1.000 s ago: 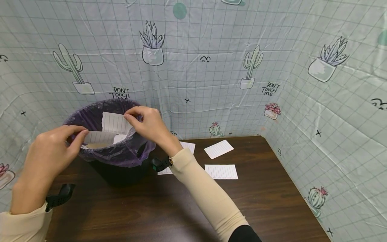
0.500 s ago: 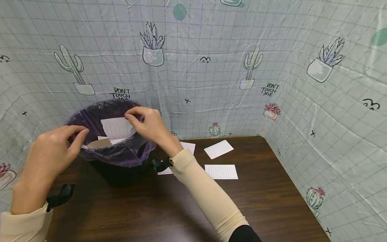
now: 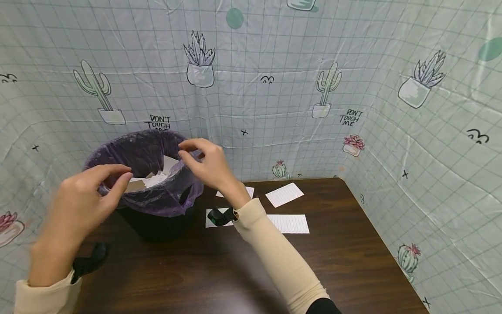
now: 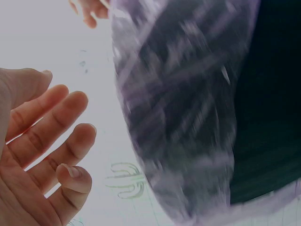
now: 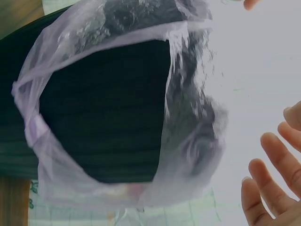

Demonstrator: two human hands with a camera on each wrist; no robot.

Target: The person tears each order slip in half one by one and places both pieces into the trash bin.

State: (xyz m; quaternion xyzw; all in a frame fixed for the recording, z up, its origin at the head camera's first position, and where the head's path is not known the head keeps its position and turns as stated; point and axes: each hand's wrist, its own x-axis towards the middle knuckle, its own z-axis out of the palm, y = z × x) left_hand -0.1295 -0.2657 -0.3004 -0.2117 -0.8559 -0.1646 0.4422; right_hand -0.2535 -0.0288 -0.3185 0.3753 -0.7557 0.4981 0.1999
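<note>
A black waste bin (image 3: 154, 226) lined with a purple plastic bag (image 3: 157, 204) stands at the left of the table in the head view. Torn white paper pieces (image 3: 156, 179) and a tan piece (image 3: 135, 186) lie inside it. Over the near left rim hovers my left hand (image 3: 86, 198), thumb and fingers apart with nothing between them. My right hand (image 3: 211, 168) is above the right rim, its fingers loosely bent and holding nothing. The left wrist view shows the left hand (image 4: 47, 146) beside the bag; likewise, the right hand (image 5: 277, 174) is apart from it in the right wrist view.
Lined white cards lie on the brown table (image 3: 333, 261): one at the back (image 3: 284, 194), another nearer card (image 3: 290, 223), and two partly hidden by the right arm, including the left card (image 3: 211, 218). A cactus-printed cloth (image 3: 251, 100) surrounds the table.
The paper pieces my hands held over the bin have dropped into it, the left hand's first, then the right's. Both hands have shifted slightly right, and their fingers have parted.
</note>
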